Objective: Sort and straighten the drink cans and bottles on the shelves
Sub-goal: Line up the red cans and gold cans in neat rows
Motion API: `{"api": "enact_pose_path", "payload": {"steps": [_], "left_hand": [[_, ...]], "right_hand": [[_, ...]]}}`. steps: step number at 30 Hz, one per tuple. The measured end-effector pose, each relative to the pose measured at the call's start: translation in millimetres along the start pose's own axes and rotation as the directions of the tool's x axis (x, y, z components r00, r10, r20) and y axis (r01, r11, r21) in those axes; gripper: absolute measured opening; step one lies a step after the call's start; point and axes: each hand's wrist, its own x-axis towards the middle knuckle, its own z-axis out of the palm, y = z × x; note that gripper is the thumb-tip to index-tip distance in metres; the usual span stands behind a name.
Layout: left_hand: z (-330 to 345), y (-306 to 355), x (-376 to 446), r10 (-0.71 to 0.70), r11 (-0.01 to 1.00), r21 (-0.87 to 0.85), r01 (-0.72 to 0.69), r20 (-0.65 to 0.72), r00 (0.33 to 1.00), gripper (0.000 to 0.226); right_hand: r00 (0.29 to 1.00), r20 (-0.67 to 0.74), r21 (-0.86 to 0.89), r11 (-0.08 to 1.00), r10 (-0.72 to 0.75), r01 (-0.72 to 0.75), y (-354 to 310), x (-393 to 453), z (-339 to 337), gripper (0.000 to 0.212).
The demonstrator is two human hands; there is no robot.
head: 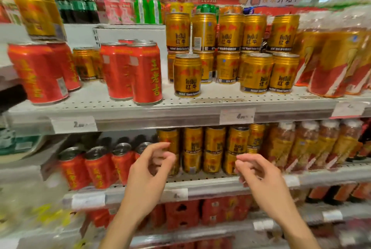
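On the upper shelf (180, 108) stand red cans (130, 72) at the left and gold cans (257, 72) stacked two high at the right. One gold can (187, 75) stands alone forward of the stack. A gold can (40, 13) sits on top of red cans (38, 72) at the far left. The lower shelf (200, 183) holds red cans (96, 168) and stacked gold cans (202, 149). My left hand (149, 170) and my right hand (259, 174) hover in front of the lower shelf, fingers loosely curled, holding nothing.
Wrapped bottle packs (331, 62) fill the right of the upper shelf, and bottles (313, 144) the right of the lower one. Green bottles (148, 11) stand at the back. Red cartons (200, 214) sit below. Price tags (236, 116) line the shelf edges.
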Motion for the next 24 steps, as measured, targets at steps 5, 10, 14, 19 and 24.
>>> {"api": "enact_pose_path", "payload": {"steps": [5,10,14,19,24], "left_hand": [[-45,-4,6,0.016,1.0,-0.014,-0.015,0.064,0.998,0.02],[-65,-5,9,0.019,0.999,-0.031,-0.017,0.056,0.998,0.02],[-74,3,14,0.035,0.999,-0.019,-0.035,0.038,0.999,0.018],[-90,26,25,0.107,0.993,0.04,-0.107,-0.005,0.994,0.018],[-117,53,53,0.241,0.956,0.178,-0.232,-0.028,0.97,0.019]], "right_hand": [[0.999,-0.037,0.008,1.0,0.003,-0.003,-23,-17,45,0.005],[0.999,-0.03,-0.035,0.998,-0.045,0.044,-46,-19,59,0.006],[0.99,-0.053,-0.051,0.991,-0.127,0.124,-61,-8,61,0.006],[0.964,-0.045,-0.098,0.961,-0.264,0.258,-98,16,64,0.008],[0.879,-0.004,-0.173,0.866,-0.476,0.469,-161,41,79,0.011]]}}
